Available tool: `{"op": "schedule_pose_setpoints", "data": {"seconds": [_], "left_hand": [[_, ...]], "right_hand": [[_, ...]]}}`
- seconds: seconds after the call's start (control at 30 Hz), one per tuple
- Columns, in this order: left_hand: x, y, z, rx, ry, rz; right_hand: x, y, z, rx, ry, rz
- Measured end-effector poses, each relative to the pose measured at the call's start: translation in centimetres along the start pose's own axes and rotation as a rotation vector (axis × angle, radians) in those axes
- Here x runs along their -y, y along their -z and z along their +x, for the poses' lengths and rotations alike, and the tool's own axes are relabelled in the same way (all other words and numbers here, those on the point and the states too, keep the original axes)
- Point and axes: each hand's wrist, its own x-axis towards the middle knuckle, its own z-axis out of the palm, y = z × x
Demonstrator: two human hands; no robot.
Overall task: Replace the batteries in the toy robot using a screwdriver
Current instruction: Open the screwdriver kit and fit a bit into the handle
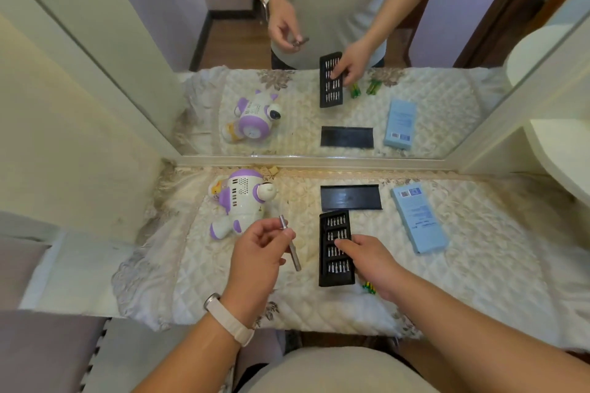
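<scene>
A white and purple toy robot [238,201] lies on its front on the quilted table cover, at the far left by the mirror. My left hand [258,252] holds a silver screwdriver handle [290,242] above the cover, just right of the robot. A black tray of screwdriver bits [336,247] lies in the middle. My right hand [372,260] reaches over the tray's right side with its fingertips on the bits; whether it pinches one I cannot tell. Green batteries [368,287] peek out from under my right wrist.
The tray's black lid [350,197] lies beyond it. A light blue box [418,217] sits to the right. A mirror [319,41] stands along the table's far edge and repeats the scene. A cream wall panel closes the left side, and a white shelf [562,150] juts in at right.
</scene>
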Motion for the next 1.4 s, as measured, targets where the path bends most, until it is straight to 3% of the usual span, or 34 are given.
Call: {"op": "schedule_pose_setpoints", "data": {"seconds": [0.27,0.8,1.03,1.4], "left_hand": [[1.8,0.9,0.9,-0.002,0.057,0.007],[1.8,3.3,2.4,-0.016,0.042,0.003],[0.4,2.0,3.3,0.019,0.011,-0.009],[-1.4,-1.2,6.4,0.117,-0.010,0.031]], "right_hand": [[-1.1,0.0,2.8,0.032,-0.095,-0.083],[2.1,-1.2,4.4,-0.197,-0.069,-0.315],[4.0,0.1,3.1,-0.155,-0.059,0.051],[8.2,-0.2,-0.2,0.137,0.168,0.469]]}}
